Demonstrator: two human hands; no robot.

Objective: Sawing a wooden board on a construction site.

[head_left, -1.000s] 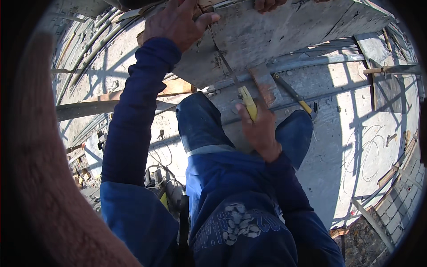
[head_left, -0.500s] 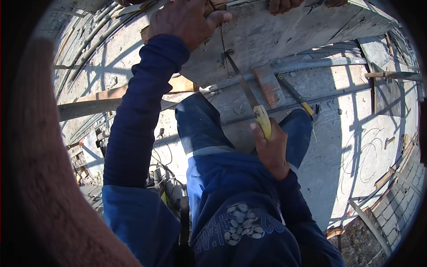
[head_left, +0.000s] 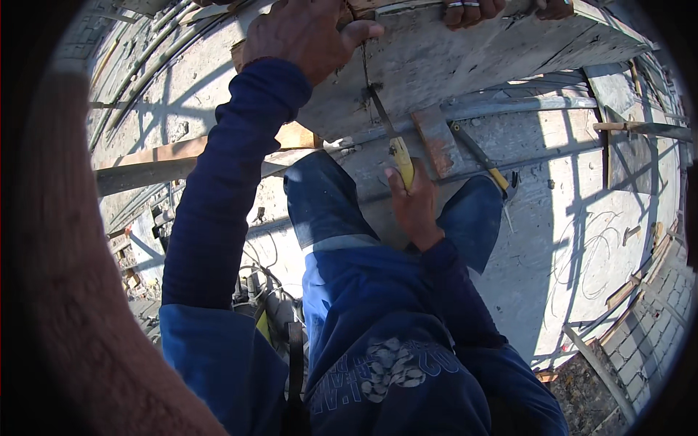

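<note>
A large grey plywood panel (head_left: 451, 73) stands tilted in front of me, with a dark, near-vertical cut line in its face. My left hand (head_left: 298, 40) lies over the panel's upper edge, its thumb resting on the near side beside that line. In my right hand (head_left: 418, 207) is the yellow handle of a handsaw (head_left: 402, 161), fingers wrapped round it. The saw's narrow blade runs up to the panel, its tip end in the cut. Farther right along the top edge, another person's hand (head_left: 472, 11) with rings grips the panel; part of a second hand (head_left: 555, 9) shows beside it.
A hammer with a yellow and black handle (head_left: 480, 156) lies near my right knee, beside a short wooden piece (head_left: 436, 142). A wooden-handled blade tool (head_left: 643, 128) is at far right. Looped wire (head_left: 592, 254) lies on the sunlit floor. Cables (head_left: 265, 283) are by my left side.
My right hand has moved forward and left with the saw, so less of the blade shows on my side of the panel. My left hand stays nearly in place.
</note>
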